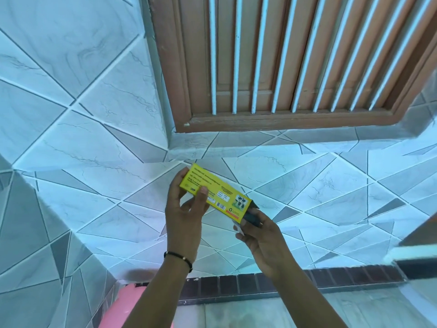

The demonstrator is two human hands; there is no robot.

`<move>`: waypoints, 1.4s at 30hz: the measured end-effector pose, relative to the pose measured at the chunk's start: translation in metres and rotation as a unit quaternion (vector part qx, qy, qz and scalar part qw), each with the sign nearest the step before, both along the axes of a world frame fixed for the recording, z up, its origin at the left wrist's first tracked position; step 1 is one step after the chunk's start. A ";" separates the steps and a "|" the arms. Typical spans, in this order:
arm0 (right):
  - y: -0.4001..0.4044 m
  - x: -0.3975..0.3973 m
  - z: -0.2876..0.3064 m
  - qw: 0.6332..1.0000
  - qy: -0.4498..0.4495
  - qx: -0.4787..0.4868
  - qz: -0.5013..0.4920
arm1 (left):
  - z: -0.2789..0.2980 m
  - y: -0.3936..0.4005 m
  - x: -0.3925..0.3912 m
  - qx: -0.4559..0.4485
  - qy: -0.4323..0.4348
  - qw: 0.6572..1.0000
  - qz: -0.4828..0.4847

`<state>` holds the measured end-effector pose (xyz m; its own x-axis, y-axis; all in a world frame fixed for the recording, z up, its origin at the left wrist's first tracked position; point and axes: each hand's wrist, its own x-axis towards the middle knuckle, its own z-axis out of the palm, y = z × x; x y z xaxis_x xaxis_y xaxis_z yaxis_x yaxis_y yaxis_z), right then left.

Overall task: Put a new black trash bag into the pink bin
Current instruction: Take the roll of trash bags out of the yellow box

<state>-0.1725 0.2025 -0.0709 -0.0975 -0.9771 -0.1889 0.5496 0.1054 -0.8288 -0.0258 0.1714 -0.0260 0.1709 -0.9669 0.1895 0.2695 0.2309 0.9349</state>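
Left hand point(183, 209) grips yellow box point(214, 192) below the window point(283, 67); right hand point(259, 235) pinches black bag point(251, 216) at box's open end. Hold box steady, pull straight out. Pink bin point(125, 304) sits low, well below box.

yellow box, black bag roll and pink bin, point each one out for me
yellow box point(214, 189), head view, on its printed face.
black bag roll point(251, 215), head view, on the dark end sticking out of the box.
pink bin point(123, 304), head view, on its visible pink side.
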 end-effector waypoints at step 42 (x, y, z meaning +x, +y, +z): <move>-0.017 -0.060 0.006 0.987 -0.059 0.026 -0.145 | 0.002 -0.114 -0.052 -0.163 -0.414 0.895 -0.037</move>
<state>-0.2327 0.1854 -0.0649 -0.3452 -0.9003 -0.2651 0.6556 -0.0292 -0.7546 -0.0780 0.0575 -0.0241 -0.2211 -0.8403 0.4951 -0.4586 0.5376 0.7076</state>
